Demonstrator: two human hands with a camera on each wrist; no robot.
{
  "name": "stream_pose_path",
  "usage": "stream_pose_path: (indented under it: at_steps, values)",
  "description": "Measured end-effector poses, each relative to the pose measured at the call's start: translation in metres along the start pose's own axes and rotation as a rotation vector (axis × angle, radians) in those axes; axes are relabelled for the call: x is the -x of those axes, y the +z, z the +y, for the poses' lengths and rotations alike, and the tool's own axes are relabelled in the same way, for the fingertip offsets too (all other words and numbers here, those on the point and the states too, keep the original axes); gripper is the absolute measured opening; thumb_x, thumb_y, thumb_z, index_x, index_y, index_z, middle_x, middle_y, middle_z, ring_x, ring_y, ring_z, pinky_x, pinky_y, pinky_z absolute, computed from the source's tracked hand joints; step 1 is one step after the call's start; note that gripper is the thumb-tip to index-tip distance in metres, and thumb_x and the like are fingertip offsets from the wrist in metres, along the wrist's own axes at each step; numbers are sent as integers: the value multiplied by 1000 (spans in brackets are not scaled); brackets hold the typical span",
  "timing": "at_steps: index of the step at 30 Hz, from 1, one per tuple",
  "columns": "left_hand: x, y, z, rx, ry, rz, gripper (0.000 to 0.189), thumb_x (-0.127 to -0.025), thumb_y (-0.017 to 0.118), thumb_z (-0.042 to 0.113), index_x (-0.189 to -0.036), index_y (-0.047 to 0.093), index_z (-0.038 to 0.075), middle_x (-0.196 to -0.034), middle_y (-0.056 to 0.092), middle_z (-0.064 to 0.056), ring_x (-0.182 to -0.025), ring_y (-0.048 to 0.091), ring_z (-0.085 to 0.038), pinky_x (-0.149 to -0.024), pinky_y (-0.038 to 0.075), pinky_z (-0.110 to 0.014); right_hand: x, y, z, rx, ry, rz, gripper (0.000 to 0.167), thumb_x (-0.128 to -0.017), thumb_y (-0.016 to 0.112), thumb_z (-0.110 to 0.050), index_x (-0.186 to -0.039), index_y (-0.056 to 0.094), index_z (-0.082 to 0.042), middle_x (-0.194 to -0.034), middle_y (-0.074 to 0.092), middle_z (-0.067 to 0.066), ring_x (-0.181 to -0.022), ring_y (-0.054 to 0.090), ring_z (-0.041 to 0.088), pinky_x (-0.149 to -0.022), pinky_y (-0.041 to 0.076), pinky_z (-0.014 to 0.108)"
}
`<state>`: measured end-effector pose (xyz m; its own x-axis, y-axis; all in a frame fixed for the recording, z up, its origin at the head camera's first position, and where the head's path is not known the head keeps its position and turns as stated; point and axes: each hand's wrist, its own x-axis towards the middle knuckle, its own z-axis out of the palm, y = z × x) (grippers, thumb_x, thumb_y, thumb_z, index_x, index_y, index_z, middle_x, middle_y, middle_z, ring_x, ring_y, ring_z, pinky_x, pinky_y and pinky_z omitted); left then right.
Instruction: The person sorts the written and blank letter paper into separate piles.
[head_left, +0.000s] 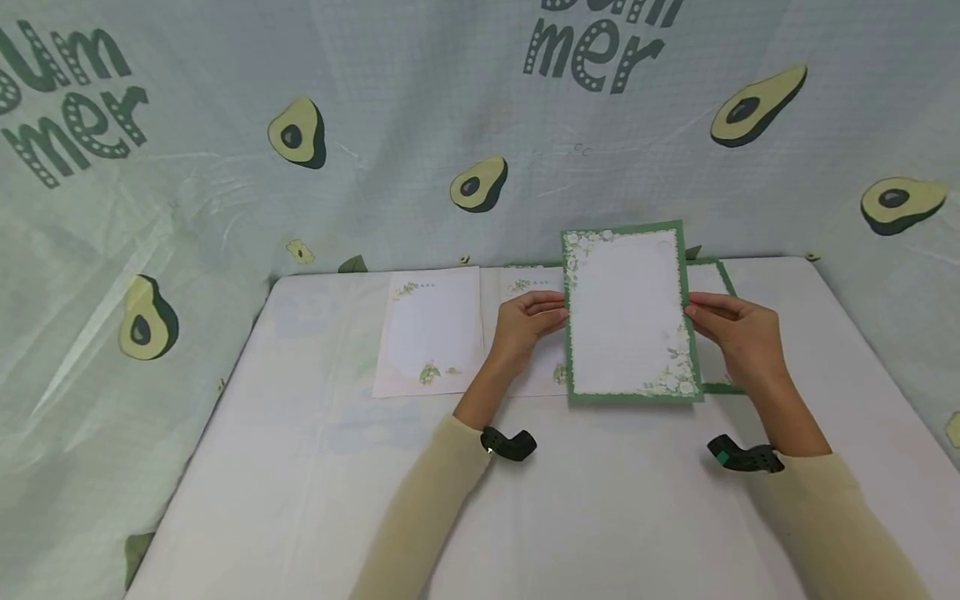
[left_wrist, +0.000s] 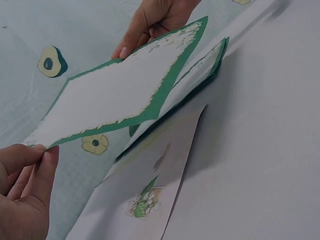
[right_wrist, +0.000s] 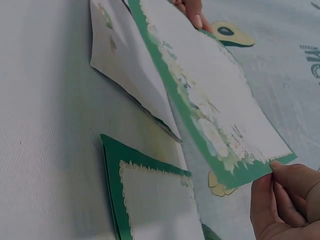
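Observation:
Between both hands a sheet of green-bordered, flower-printed paper (head_left: 628, 317) is held up above the table. My left hand (head_left: 522, 329) pinches its left edge between thumb and fingers, and my right hand (head_left: 738, 333) pinches the right edge. In the left wrist view, the left hand (left_wrist: 27, 185) has thumb and fingertips on a corner area of the sheet. The right wrist view has the right hand (right_wrist: 290, 200) gripping the opposite edge. Behind the raised sheet lies another green-bordered sheet (head_left: 723, 387), partly hidden; its layered edge shows in the right wrist view.
A pale sheet with small plant prints (head_left: 435, 333) lies at the left on the white table (head_left: 315, 500). Next to it, another pale sheet (head_left: 536, 375) is partly covered by the left hand and the raised sheet. An avocado-printed cloth (head_left: 397, 108) hangs behind the table.

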<state>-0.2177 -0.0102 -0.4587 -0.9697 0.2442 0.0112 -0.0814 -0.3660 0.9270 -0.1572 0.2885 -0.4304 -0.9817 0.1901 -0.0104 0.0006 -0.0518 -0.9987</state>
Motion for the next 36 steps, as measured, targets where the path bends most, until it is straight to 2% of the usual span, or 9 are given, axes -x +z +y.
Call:
stream_pose_path:
  at_steps: [7,17,20,24,27,30,34,36]
  values:
    - [-3,10,-1,3,-32,-13,28,-91,67,-14,-118,66,-14,-99,74,-12,-85,73,-13,-80,63,-28,3,-13,-4,-1,-1,-22,20,-91,77,-8,-111,77,-7,-96,75,-7,-89,73,3,-81,59,16]
    - [-5,25,3,-26,-29,-55,28,-91,67,-13,-118,67,-13,-105,73,-18,-87,72,-13,-84,63,-31,4,-29,-14,30,-16,-39,19,-92,75,-6,-111,77,-10,-95,75,-7,-88,73,3,-79,59,15]
    - [-6,28,3,-8,-30,-62,27,-91,66,-14,-118,67,-13,-105,73,-18,-87,72,-14,-84,63,-32,4,-33,-17,88,-11,-33,22,-93,75,-8,-115,75,-7,-95,74,-10,-87,73,1,-78,59,14]
    - [-8,32,2,11,-31,-62,27,-91,66,-15,-118,67,-14,-104,74,-17,-87,72,-14,-84,63,-32,3,-37,-20,304,-16,-18,31,-96,73,-19,-124,69,-6,-96,70,-18,-87,70,-6,-77,57,10]
    - [-8,35,1,20,-21,-52,28,-91,66,-14,-118,66,-15,-104,74,-17,-86,72,-13,-84,63,-33,1,-39,-22,297,-36,-29,30,-96,72,-17,-123,69,-5,-97,70,-16,-88,69,-5,-76,57,10]
    - [-7,38,0,34,-20,-32,27,-90,67,-14,-118,66,-14,-102,74,-15,-85,72,-14,-83,63,-33,1,-40,-24,242,-45,-43,27,-95,73,-12,-121,70,-5,-98,70,-13,-89,70,-2,-77,57,12]
    - [-6,43,-2,44,-25,-20,26,-89,68,-15,-115,69,-12,-99,74,-13,-83,72,-14,-81,64,-32,1,-44,-24,323,-35,-33,29,-96,73,-18,-123,68,-8,-101,67,-15,-91,68,-5,-79,56,10]
    - [-7,45,-3,45,-22,-28,26,-89,68,-16,-114,70,-12,-99,74,-13,-83,72,-14,-81,64,-32,1,-47,-24,310,-25,-30,30,-95,73,-17,-123,68,-8,-101,67,-14,-91,68,-4,-79,56,10]
